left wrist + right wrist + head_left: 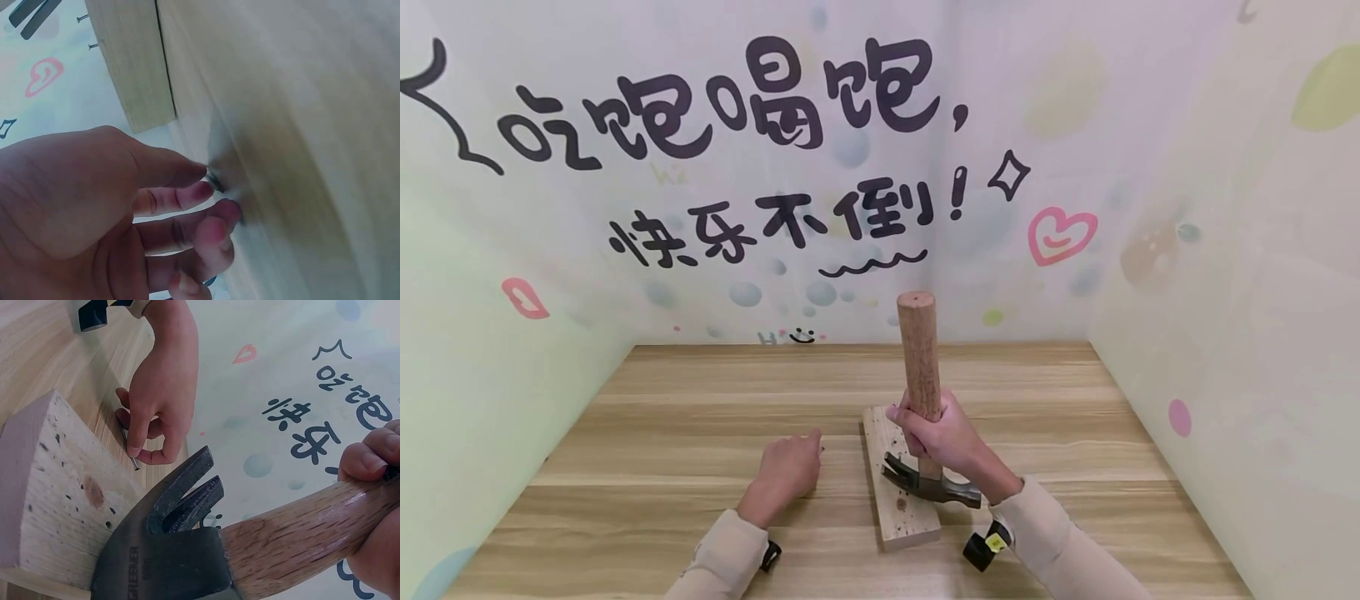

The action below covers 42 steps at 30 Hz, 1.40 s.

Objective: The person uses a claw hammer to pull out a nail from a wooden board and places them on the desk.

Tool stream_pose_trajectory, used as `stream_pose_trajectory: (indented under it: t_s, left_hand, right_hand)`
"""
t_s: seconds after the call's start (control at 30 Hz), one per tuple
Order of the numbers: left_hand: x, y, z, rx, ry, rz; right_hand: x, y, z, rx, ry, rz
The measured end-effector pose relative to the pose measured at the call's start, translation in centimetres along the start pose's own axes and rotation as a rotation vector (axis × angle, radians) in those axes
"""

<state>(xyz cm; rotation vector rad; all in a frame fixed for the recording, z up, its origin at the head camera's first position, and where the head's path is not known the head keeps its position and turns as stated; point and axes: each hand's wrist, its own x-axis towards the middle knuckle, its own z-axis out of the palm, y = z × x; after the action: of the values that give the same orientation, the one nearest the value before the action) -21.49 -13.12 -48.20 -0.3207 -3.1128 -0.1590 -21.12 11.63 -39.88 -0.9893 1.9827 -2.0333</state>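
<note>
My left hand point(784, 473) is low over the table, left of a wooden board point(904, 527). Its thumb and fingertips pinch a small metal nail point(134, 462) close to the tabletop; in the left wrist view the nail point(215, 182) is a dark, blurred bit at the fingertips. My right hand point(946, 435) grips the wooden handle of a claw hammer point(919, 354) near its head. The handle points up and the dark steel head hangs down, overlapping the board in the head view, claw to the left. Two nails point(94, 45) stick out of the board's face.
The board's top is marked with several dark holes and a brown knot point(93, 491). Wood-grained tabletop point(700, 383) lies around it, enclosed by printed walls point(760, 300) at the back and both sides. Dark wrist cameras point(979, 552) are strapped below both hands.
</note>
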Motion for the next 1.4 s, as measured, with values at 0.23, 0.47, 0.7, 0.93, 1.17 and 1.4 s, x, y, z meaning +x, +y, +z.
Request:
stream_pose_trajectory:
  t_s: [0.23,0.47,0.7,0.93,1.17,1.4]
  left_hand:
    - [0.2,0.2,-0.6,-0.042,0.042,0.035]
    - [2.1,1.7,-1.0,-0.153,0.144,0.093]
    - [4.4,3.1,-0.2,-0.248,0.202,0.095]
    - [6.4,4.2,0.7,-0.266,0.157,0.058]
    - [7.1,5.0,1.2,-0.208,0.064,0.079]
    - [7.7,5.4,1.6,-0.285,-0.030,0.087]
  right_hand:
    - [0.0,0.2,0.2,-0.022,0.015,0.010]
    - [0.0,0.3,0.3,-0.037,0.020,0.016]
    - [0.1,0.4,0.3,-0.037,0.019,0.002]
    - [0.2,0.4,0.4,-0.017,0.013,-0.020]
    - [0.2,0.4,0.3,0.020,0.002,-0.046]
    - [0.0,0.3,-0.2,0.030,0.047,-0.018]
